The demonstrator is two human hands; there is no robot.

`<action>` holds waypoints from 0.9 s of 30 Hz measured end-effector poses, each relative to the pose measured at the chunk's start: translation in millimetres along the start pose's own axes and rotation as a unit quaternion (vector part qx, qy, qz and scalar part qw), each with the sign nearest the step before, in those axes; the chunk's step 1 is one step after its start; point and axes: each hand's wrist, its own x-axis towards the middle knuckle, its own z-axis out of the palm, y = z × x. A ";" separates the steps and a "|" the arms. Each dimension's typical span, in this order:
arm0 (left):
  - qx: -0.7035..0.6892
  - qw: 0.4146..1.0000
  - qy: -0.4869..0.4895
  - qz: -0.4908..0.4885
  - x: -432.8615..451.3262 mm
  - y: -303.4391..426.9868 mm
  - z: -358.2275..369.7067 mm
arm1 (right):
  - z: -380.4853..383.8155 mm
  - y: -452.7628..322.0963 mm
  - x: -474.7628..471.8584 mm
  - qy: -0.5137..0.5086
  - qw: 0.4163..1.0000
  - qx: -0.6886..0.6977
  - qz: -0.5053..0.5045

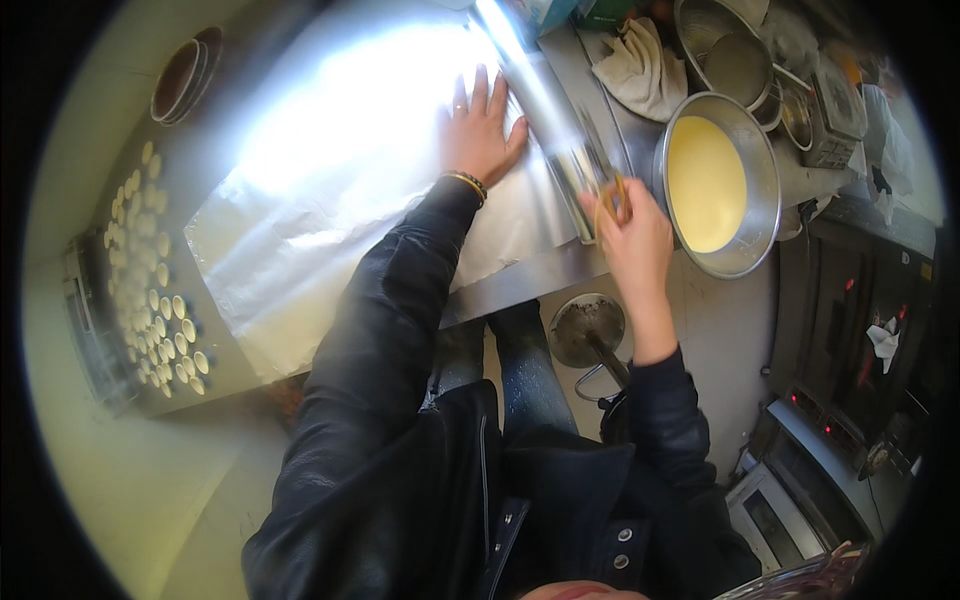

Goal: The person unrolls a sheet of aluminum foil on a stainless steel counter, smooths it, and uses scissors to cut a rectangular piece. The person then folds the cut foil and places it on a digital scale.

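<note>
A wide sheet of aluminium foil point(315, 255) lies spread over the steel worktable, with strong glare across its far part. My left hand point(480, 139) rests palm down on it, fingers apart, close to the foil roll point(559, 124). In my right hand point(637, 232) is a pair of scissors point(616, 196) with yellow handles, held beside the near end of the roll. The blades point away from me along the roll's right side; they are blurred, so their opening is unclear. Just right of that hand stands a metal bowl point(763, 217) of yellow liquid point(705, 184).
Many small pale tart shells point(165, 337) cover the table's left end, near stacked round containers point(178, 82). A cloth point(645, 67), a metal basin point(727, 56) and a scale point(832, 112) sit at back right. Below are a round stool point(587, 330) and ovens point(832, 300).
</note>
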 end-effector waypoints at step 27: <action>0.001 0.991 -0.086 0.104 -77.3 30.8 -20.9 | -40.2 74.1 -75.3 -0.368 0.896 0.242 0.058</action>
